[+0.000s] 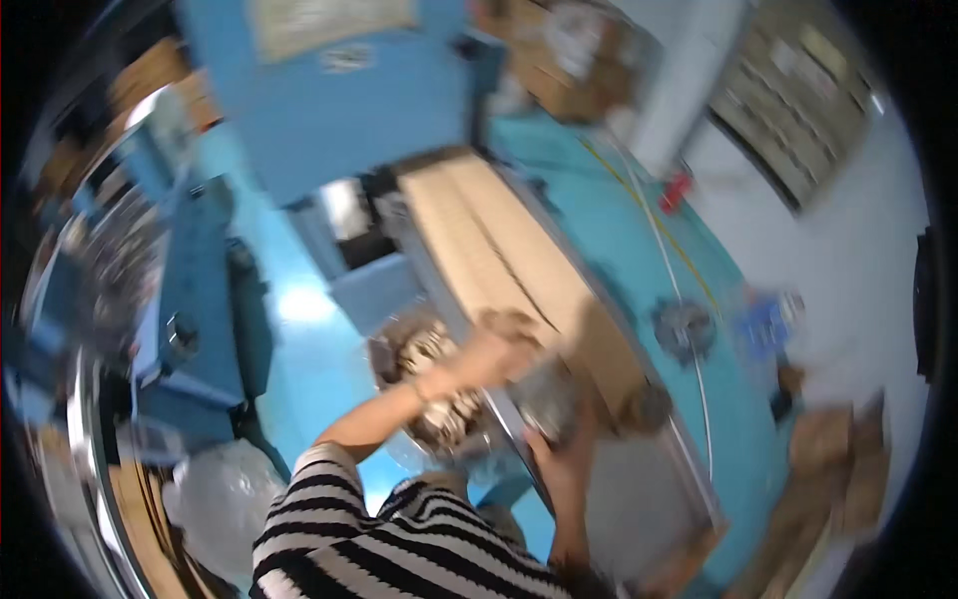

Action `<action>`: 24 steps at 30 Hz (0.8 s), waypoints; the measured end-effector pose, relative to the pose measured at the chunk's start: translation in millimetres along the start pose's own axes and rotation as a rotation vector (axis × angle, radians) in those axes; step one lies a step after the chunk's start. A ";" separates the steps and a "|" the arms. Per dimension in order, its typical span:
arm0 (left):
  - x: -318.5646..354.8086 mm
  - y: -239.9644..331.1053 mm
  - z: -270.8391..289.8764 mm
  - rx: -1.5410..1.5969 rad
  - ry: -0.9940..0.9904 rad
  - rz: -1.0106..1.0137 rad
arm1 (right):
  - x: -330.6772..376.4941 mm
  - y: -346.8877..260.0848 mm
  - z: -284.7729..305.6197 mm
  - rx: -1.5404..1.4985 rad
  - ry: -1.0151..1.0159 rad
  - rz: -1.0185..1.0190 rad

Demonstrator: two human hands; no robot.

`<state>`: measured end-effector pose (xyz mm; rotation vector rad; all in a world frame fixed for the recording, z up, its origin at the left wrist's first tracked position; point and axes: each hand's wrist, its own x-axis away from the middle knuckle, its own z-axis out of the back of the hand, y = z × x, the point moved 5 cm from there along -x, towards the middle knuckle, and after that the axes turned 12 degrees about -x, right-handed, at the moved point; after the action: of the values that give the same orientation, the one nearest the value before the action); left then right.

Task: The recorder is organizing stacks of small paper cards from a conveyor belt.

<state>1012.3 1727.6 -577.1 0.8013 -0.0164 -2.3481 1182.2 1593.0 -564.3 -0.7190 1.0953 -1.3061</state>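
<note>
My right hand [559, 454] is closed round the lower end of a blurred grey bundle [547, 399], possibly something in clear plastic; its kind cannot be made out. Just above the bundle's upper end is my left hand [504, 347], over the near part of a tan conveyor belt [529, 270]. Motion smears its fingers, so whether it holds anything is unclear. Beneath my left forearm stands a plastic-lined container [384, 374] with many pale, curved pieces [424, 349] inside. A grey metal tabletop [639, 489] continues from the belt's near end, to the right of my right hand.
A large blue machine [329, 110] stands at the belt's far end. Another blue machine [190, 290] is on the left, with a white plastic bag [225, 499] near it. Cardboard boxes [838, 449] sit at the right, and a white cable [699, 389] crosses the green floor.
</note>
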 end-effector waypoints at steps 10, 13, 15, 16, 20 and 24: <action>-71.7 124.6 -42.1 0.113 -0.089 0.080 | -54.3 25.1 101.6 0.744 0.164 -0.145; -85.3 138.7 -69.7 0.131 -0.126 0.015 | -47.8 56.4 128.6 0.701 0.054 -0.111; -82.6 135.2 -74.5 -0.146 -0.118 -0.095 | -38.7 58.0 126.3 0.562 -0.022 0.005; -80.7 129.8 -75.2 -0.154 -0.121 -0.088 | -22.4 45.2 122.9 0.526 -0.018 -0.034; -81.6 118.5 -65.8 -0.130 -0.114 0.063 | 9.2 37.8 125.2 0.059 -0.203 -0.364; -116.1 95.8 -51.7 0.072 -0.036 -0.014 | -17.0 90.2 116.2 -0.581 -0.001 -0.793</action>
<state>1166.1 1729.5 -536.0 0.7961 -0.1108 -2.3869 1325.2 1606.4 -600.6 -1.7110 1.2539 -1.6348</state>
